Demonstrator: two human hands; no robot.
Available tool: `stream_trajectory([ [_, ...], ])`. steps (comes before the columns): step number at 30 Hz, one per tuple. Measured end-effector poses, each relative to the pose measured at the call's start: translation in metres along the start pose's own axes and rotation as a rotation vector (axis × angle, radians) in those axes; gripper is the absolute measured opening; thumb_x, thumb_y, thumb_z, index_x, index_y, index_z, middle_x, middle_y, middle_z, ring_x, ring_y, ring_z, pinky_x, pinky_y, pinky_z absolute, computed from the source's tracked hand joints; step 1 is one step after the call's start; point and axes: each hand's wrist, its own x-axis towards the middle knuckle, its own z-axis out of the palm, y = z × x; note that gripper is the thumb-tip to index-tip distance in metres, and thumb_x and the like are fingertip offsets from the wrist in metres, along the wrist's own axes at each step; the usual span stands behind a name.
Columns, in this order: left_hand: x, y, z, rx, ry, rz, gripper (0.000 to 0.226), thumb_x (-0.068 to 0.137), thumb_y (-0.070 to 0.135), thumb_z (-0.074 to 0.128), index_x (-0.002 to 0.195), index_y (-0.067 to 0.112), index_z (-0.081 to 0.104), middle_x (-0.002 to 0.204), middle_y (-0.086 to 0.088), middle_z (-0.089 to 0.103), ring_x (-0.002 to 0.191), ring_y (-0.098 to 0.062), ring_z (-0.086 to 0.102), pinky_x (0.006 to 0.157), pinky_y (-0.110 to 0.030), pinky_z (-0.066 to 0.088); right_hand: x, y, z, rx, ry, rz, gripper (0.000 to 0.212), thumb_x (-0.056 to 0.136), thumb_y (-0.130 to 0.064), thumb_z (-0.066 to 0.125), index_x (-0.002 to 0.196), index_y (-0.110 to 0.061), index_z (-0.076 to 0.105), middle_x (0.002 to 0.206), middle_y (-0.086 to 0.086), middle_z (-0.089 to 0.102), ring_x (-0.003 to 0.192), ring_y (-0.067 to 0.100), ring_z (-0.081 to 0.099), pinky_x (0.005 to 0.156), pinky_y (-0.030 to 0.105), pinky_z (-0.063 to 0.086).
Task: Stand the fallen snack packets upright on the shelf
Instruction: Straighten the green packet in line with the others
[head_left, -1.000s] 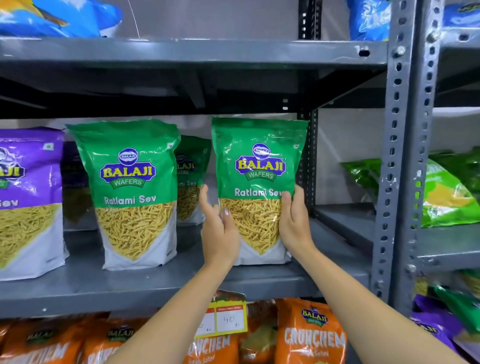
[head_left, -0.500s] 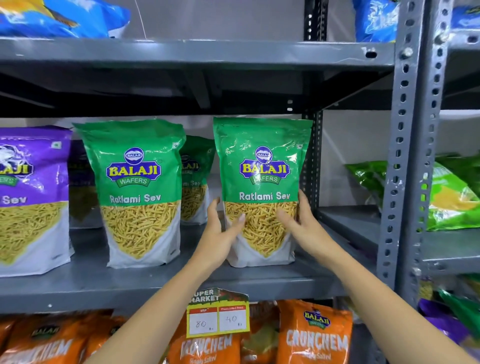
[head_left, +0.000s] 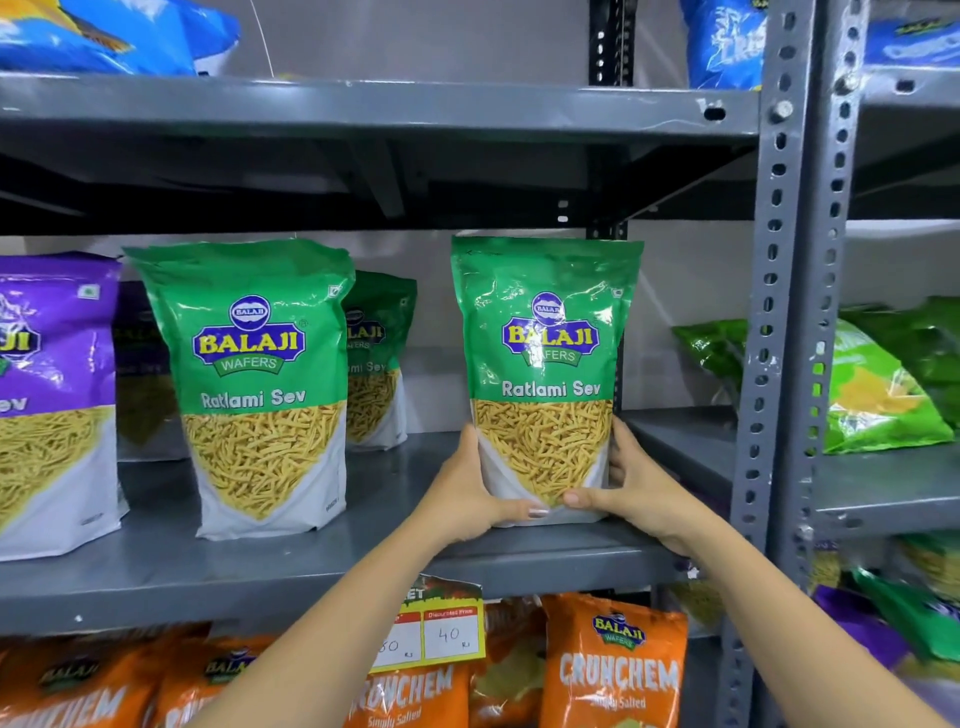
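Note:
A green Ratlami Sev packet (head_left: 545, 364) stands upright at the right end of the grey middle shelf (head_left: 311, 561). My left hand (head_left: 462, 493) clasps its lower left side and my right hand (head_left: 634, 483) its lower right side, both thumbs across the white base. A second green Ratlami Sev packet (head_left: 254, 384) stands upright to the left, with a third green packet (head_left: 379, 358) upright behind it. A purple sev packet (head_left: 52, 400) stands at the far left.
Grey slotted uprights (head_left: 774, 364) close the bay on the right. Green packets (head_left: 878, 389) lie tilted on the neighbouring shelf. Orange Crunchem packets (head_left: 613, 670) and a yellow price tag (head_left: 436, 634) fill the shelf below. Blue packets (head_left: 104, 36) lie on the top shelf.
Both hands slid down from the packet's middle to its base, thumbs now meeting across the bottom. The packet stays upright in the same spot.

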Motion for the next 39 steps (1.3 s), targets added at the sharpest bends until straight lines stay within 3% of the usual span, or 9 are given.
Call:
stream_trajectory([
  [4,0.002,-0.001,-0.002,0.056,-0.020,0.034,0.117,0.066,0.047,0.082,0.148,0.017,0.004,0.157,-0.003,0.028,0.134,-0.018,0.037,0.093,-0.023,0.035,0.001,0.003,-0.001,0.043,0.000,0.045,0.120,0.043,-0.033,0.093,0.146,-0.027,0.032,0.141,-0.004,0.057,0.127,0.008,0.055,0.114,0.035,0.040],
  [10,-0.035,-0.019,-0.019,-0.009,0.221,0.208,0.095,0.070,0.066,0.066,0.147,0.036,0.018,0.155,0.015,0.031,0.140,-0.008,0.035,0.110,-0.033,0.038,-0.009,-0.010,0.011,0.014,0.335,-0.092,0.151,0.037,-0.059,0.091,0.156,-0.031,0.002,0.150,-0.010,0.033,0.139,0.008,0.037,0.117,0.033,0.028],
  [15,-0.087,-0.056,-0.088,0.012,0.899,0.438,0.031,0.084,0.032,0.063,0.113,0.028,0.056,0.106,0.021,0.055,0.103,-0.003,0.055,0.088,-0.036,0.052,-0.029,-0.019,0.057,-0.150,0.920,-0.519,0.083,0.073,-0.042,0.078,0.140,-0.008,0.043,0.115,0.014,0.061,0.105,0.023,0.062,0.087,0.042,0.054],
  [19,-0.084,-0.110,-0.149,-0.081,1.119,0.302,0.033,0.083,0.028,0.057,0.115,0.019,0.052,0.112,0.004,0.050,0.106,-0.028,0.054,0.089,-0.055,0.048,-0.009,-0.058,0.130,-0.185,0.832,-0.584,0.040,0.080,-0.012,0.077,0.117,-0.009,0.061,0.083,0.003,0.063,0.076,0.011,0.061,0.072,0.029,0.051],
  [21,-0.076,-0.132,-0.168,-0.171,1.023,0.142,0.039,0.084,0.031,0.056,0.119,0.014,0.049,0.119,0.000,0.049,0.116,-0.026,0.049,0.099,-0.051,0.044,0.016,-0.075,0.168,-0.169,0.587,-0.449,0.043,0.079,-0.017,0.078,0.118,-0.015,0.060,0.088,0.000,0.065,0.077,0.009,0.062,0.069,0.026,0.052],
  [24,-0.068,-0.154,-0.175,-0.303,0.711,-0.025,0.057,0.090,0.042,0.050,0.135,0.009,0.042,0.141,-0.011,0.048,0.134,-0.031,0.043,0.112,-0.044,0.033,0.051,-0.083,0.205,-0.166,0.130,-0.095,0.087,0.069,-0.043,0.083,0.143,-0.027,0.039,0.123,-0.008,0.058,0.109,0.011,0.060,0.090,0.029,0.053],
  [27,-0.071,-0.159,-0.172,-0.250,0.502,-0.110,0.049,0.100,0.038,0.039,0.146,0.024,0.031,0.143,-0.006,0.052,0.133,-0.028,0.046,0.098,-0.035,0.035,0.070,-0.076,0.227,-0.206,-0.121,0.016,0.113,0.054,-0.054,0.088,0.147,-0.036,0.026,0.139,-0.019,0.050,0.129,0.008,0.050,0.111,0.035,0.041],
  [30,-0.076,-0.157,-0.173,-0.237,0.434,-0.099,0.045,0.099,0.043,0.035,0.142,0.031,0.033,0.134,-0.002,0.060,0.125,-0.026,0.053,0.087,-0.031,0.033,0.075,-0.070,0.239,-0.173,-0.118,0.040,0.112,0.049,-0.054,0.089,0.144,-0.036,0.032,0.139,-0.017,0.056,0.128,0.008,0.054,0.111,0.039,0.042],
  [39,-0.079,-0.151,-0.173,-0.222,0.218,0.037,0.053,0.098,0.047,0.038,0.146,0.043,0.018,0.146,0.018,0.045,0.130,-0.006,0.045,0.101,-0.026,0.032,0.065,-0.066,0.228,-0.124,-0.048,0.044,0.106,0.050,-0.049,0.090,0.142,-0.034,0.039,0.135,-0.013,0.061,0.124,0.009,0.057,0.110,0.040,0.045],
])
